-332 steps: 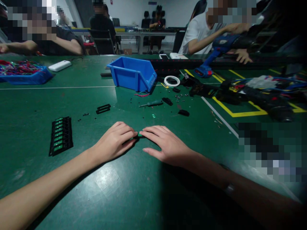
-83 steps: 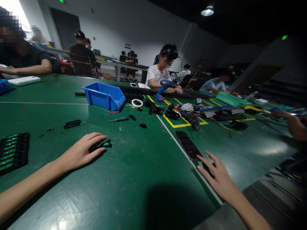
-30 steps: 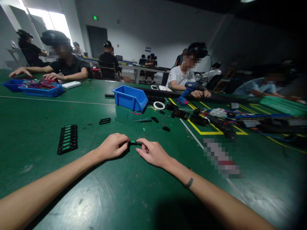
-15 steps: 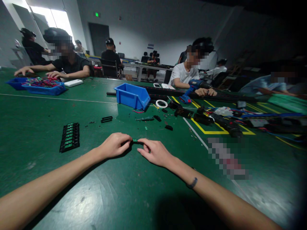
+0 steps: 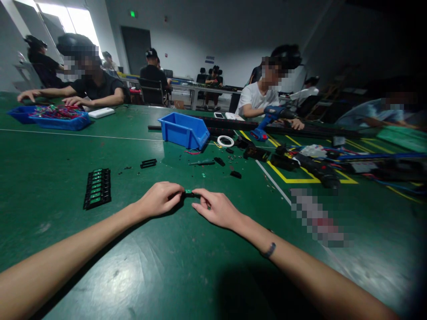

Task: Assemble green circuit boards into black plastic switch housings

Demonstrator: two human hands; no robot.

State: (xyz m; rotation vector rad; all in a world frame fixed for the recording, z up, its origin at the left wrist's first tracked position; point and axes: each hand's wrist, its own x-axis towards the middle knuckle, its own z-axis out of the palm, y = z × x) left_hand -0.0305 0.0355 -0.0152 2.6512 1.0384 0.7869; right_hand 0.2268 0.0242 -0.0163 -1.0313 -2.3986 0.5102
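A small green circuit board in a black frame point(image 5: 188, 191) sits between my two hands, low over the green table. My left hand point(image 5: 164, 198) is closed on its left end, thumb and fingertips pinching it. With the index fingertip, my right hand point(image 5: 215, 208) touches the right end; its thumb stands apart below and its other fingers curl in. My fingers partly cover the piece. To the left lies a row of similar black frames with green boards point(image 5: 97, 188). Two slim black empty frames point(image 5: 148, 163) rest beyond my left hand.
Beyond my hands are a screwdriver point(image 5: 201, 162), small black parts point(image 5: 235, 174), a blue bin point(image 5: 182, 131) and a white ring point(image 5: 225, 141). At right lie a blue drill point(image 5: 267, 122) and cables. Wires fill a blue tray point(image 5: 63, 122) at far left. Co-workers sit across the table.
My hands keep nearly the same pose around the small board. The view has shifted slightly. Across the table, a co-worker's hand has moved near the drill.
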